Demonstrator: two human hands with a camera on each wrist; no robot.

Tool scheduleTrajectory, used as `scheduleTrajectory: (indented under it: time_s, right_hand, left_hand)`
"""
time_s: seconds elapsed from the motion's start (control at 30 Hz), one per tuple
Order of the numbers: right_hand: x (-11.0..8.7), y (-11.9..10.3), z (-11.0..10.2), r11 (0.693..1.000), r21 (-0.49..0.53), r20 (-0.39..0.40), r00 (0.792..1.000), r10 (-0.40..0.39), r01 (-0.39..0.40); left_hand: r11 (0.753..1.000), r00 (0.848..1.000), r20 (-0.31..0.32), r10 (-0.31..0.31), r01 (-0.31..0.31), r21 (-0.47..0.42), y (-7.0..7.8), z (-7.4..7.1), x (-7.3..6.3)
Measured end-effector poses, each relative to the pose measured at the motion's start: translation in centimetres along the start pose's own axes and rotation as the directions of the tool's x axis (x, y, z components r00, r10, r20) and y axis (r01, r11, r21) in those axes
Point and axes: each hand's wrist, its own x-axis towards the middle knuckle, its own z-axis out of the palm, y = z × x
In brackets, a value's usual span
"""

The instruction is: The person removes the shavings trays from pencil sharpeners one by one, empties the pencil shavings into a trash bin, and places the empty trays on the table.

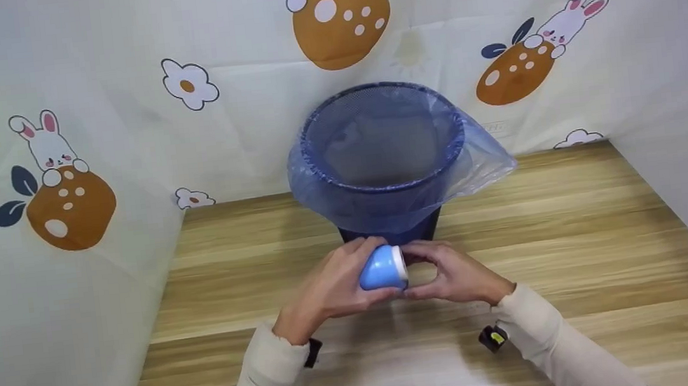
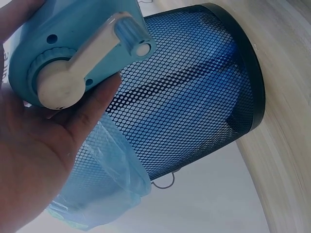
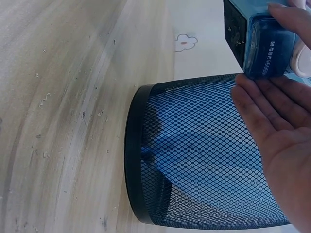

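A light-blue crank pencil sharpener is held in front of the bin by my left hand, whose fingers and thumb wrap its body. Its pale crank arm with a blue knob faces the left wrist camera. On another side sits a darker see-through shavings drawer with white lettering. My right hand has its thumb and fingertips on opposite edges of the sharpener at the drawer end. In the right wrist view its fingers touch the drawer's lower edge.
Right behind the hands stands a dark mesh waste bin, lined with a blue plastic bag folded over its rim. Small shavings lie on the wood-grain table. Sheets with rabbit prints stand at the back and sides.
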Motion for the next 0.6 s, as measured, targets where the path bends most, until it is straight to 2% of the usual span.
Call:
scheduleTrajectory:
  time_s: [0.27,0.6]
  right_hand:
    - [-0.08,0.28,-0.27,1.000,-0.004,-0.027,1.000,-0.004,0.004]
    - [-0.09,0.66,-0.20,0.999,0.046,-0.006,1.000,0.025,-0.025]
  left_hand:
    - [1.000,1.000,-0.025,-0.007,0.008,0.008,-0.16,-0.05,0.15]
    - [1.000,1.000,-0.018,-0.010,0.010,0.023,-0.42,0.09,0.10]
